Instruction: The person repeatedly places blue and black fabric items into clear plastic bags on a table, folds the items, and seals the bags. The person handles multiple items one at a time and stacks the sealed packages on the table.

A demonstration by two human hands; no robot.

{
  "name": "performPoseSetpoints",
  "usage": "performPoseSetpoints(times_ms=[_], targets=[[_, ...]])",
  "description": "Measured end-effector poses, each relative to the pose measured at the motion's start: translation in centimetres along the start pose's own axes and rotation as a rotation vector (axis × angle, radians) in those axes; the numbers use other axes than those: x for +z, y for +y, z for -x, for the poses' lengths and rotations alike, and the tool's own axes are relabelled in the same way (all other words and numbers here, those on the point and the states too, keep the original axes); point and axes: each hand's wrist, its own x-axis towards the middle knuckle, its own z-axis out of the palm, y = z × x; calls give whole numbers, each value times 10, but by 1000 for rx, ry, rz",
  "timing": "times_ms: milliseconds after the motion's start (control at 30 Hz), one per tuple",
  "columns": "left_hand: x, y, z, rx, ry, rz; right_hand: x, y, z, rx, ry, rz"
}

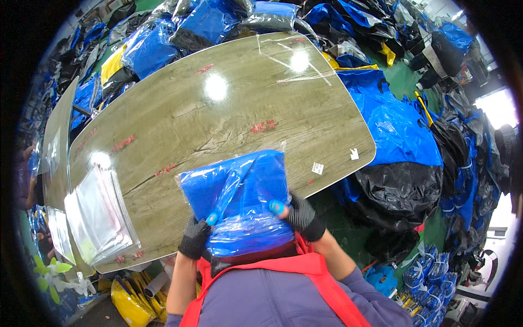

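Between my two gloved hands is a folded blue item in a clear plastic bag [239, 188], held close to my body at the near table edge. My left hand [197, 234], in a dark striped glove with a blue thumb tip, grips its left side. On the right side my right hand [300, 217], gloved the same way, pinches the plastic with its thumb on top. The fingers of both hands are partly hidden under the bag. Part of the packet rests over the wood-patterned table [218, 136]; a black section shows at its lower end.
A stack of clear plastic bags [103, 212] lies on the table's left end. Packed blue bundles [150, 49] are heaped beyond the far edge. A large blue and black bag [400, 136] stands at the right. Yellow folded pieces [131, 302] sit below the table at lower left.
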Motion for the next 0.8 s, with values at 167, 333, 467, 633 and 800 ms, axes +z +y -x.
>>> performPoseSetpoints(times_ms=[167, 333, 467, 633, 800], targets=[[-3, 11, 25, 216, -169, -13, 0, -1, 4, -34, -5, -80], [22, 109, 32, 742, -99, -452, -37, -41, -73, -247, -212, -461], [42, 135, 23, 1629, -146, -1548, -59, -66, -107, -216, -259, -339], [17, 118, -15, 1449, 452, -718, -38, -73, -86, -509, -14, -319], [7, 100, -38, 684, -66, 95, -3, -60, -65, -561, -147, -127]])
